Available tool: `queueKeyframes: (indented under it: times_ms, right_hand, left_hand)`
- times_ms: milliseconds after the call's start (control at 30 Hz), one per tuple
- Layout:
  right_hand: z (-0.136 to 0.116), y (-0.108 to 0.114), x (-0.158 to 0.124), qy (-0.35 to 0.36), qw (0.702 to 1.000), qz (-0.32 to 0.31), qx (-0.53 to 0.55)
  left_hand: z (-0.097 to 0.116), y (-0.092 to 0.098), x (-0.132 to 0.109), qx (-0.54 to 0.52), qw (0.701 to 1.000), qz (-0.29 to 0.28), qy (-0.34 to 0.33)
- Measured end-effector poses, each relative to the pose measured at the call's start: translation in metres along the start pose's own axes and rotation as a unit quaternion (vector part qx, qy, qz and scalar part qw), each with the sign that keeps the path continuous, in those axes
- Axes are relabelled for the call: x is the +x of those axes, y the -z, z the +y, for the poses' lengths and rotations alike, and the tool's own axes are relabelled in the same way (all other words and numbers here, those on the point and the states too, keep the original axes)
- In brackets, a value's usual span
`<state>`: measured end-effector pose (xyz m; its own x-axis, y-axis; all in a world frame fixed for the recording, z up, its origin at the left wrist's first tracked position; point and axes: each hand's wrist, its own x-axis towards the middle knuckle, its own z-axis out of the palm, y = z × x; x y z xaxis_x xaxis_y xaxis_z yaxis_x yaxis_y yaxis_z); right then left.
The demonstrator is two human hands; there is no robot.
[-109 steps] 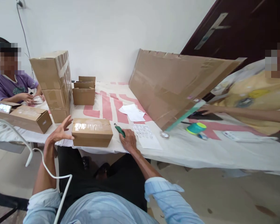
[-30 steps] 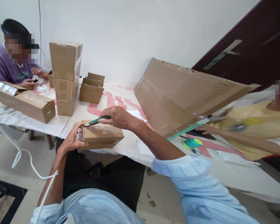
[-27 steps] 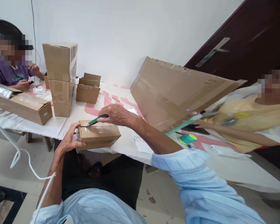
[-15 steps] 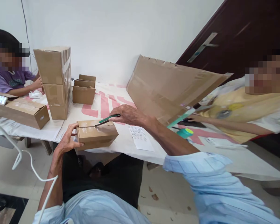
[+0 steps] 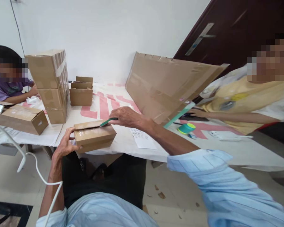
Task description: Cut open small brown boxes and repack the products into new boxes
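Observation:
In front of me a small cardboard box [image 5: 94, 138] rests at the near edge of the table. My left hand [image 5: 67, 142] grips its left end, thumb on the near side and fingers around the far corner. A slim green utility knife [image 5: 106, 122] is held in my right hand [image 5: 126, 117], which is closed around its handle. The knife lies low along the seam in the box's top, and its tip is hidden, seemingly under the top flap. A printed paper sheet [image 5: 143, 138] lies right of the box, partly under my right forearm.
Stacked taped boxes [image 5: 48, 85], a long box [image 5: 21, 118] and open cartons [image 5: 81, 95] stand left and behind. A large cardboard sheet [image 5: 168, 85] leans at the back. Right are a teal tape roll [image 5: 186, 128] and a white power strip [image 5: 227, 136]. Two people sit at either side.
The knife has gone from resting its dark tip on the box's seam to lying lower, with that tip out of sight. My left hand keeps its grip. The view has shifted slightly.

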<state>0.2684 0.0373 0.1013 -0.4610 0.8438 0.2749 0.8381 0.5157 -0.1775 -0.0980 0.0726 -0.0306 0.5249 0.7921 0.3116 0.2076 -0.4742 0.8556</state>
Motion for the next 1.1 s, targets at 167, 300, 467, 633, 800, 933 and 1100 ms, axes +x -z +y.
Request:
queueKeyframes:
  times_ms: [167,300,467,633,800,933,1100]
  right_hand:
    - [0.034,0.002,-0.046,-0.076,0.986,0.123,0.078]
    - [0.047,-0.067,-0.072,-0.183,0.957,0.206,0.089]
    - [0.044,-0.165,-0.089,-0.319,0.921,0.199,0.103]
    - [0.024,-0.139,-0.062,-0.239,0.908,0.315,0.135]
    - [-0.028,-0.087,-0.014,0.001,0.971,0.196,0.140]
    - [-0.052,-0.082,0.008,0.020,0.989,0.098,0.112]
    - [-0.057,-0.074,-0.001,0.031,0.986,0.119,0.112]
  left_hand:
    - [-0.002,0.007,-0.003,0.022,1.000,0.001,0.005]
    - [0.008,0.007,-0.001,0.041,0.999,0.004,0.011]
    - [0.021,0.008,-0.001,0.057,0.998,0.000,0.026]
    - [0.020,0.011,0.002,0.049,0.999,-0.001,0.021]
    - [0.016,0.012,0.004,0.037,0.999,-0.006,0.024]
    - [0.017,0.010,0.003,0.038,0.999,0.000,0.028]
    - [0.013,0.013,0.005,0.036,0.999,-0.008,0.038]
